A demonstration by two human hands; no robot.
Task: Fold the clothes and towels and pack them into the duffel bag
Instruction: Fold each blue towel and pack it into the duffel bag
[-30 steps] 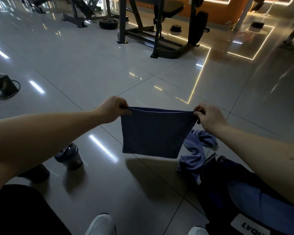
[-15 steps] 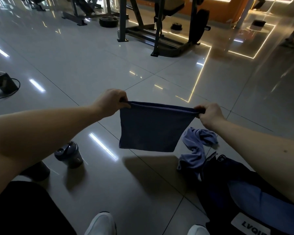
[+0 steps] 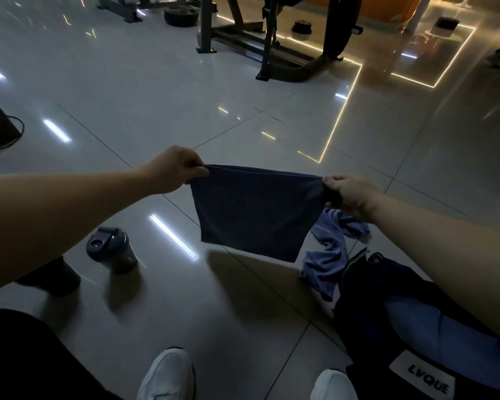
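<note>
a folded dark blue towel [image 3: 257, 212] is held taut by its top corners, pinched by the left hand [image 3: 173, 168] and right hand [image 3: 350, 194], above the duffel bag [image 3: 416, 321]. it looks soft, light and limp, so corners are best gripped.

Dark blue folded towel [image 3: 254, 212] held up above a glossy grey tiled floor [image 3: 156, 96].
The left hand [image 3: 173, 168] and right hand [image 3: 350, 194] pinch its top corners; below it, a crumpled light-blue cloth [image 3: 326, 255] lies beside a dark duffel bag [image 3: 364, 319].
</note>
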